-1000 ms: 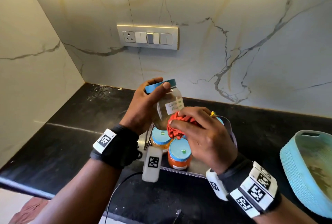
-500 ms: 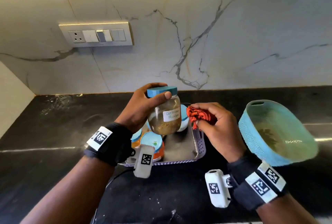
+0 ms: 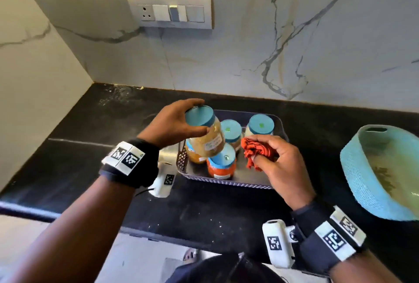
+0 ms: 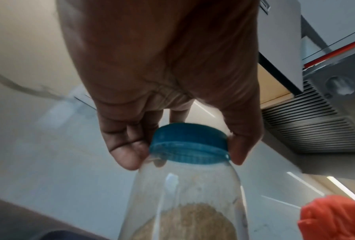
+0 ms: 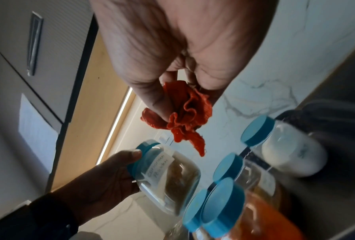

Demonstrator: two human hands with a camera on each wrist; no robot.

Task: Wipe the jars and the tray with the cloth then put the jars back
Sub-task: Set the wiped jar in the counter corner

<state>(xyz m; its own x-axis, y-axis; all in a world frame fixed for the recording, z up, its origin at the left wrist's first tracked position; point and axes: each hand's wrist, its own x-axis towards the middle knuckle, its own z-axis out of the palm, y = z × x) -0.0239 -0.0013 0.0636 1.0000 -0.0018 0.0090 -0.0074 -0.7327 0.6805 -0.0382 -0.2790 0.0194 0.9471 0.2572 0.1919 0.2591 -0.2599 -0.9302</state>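
1. Because the left hand grips the brown-powder jar only by its blue lid, thumb on one side and fingers on the other, the weight hangs from the cap; if the cap is loose or the grip slackens, I judge the jar could drop onto the jars below.
2. That jar is tilted and held above the tray, over its 9 o'clock side, right above the orange-filled jar. Lowering it without looking could knock a neighbour over, since four other jars crowd that half of the tray.
3. Left hand: curled round the lid, grasping it firmly; the wrist view shows fingertips at the cap's edge and no support under the base.
4. Right hand: clenched on the bunched red cloth, pinched between thumb and fingers, near the jar but not touching it. A loose tail hangs down and could snag a lid.
5. The white-filled jar stands at the tray's 1 o'clock corner, just behind the cloth; a careless swing of the right hand might tip it.
6. A teal basket sits at 3 o'clock on the black counter, well apart.
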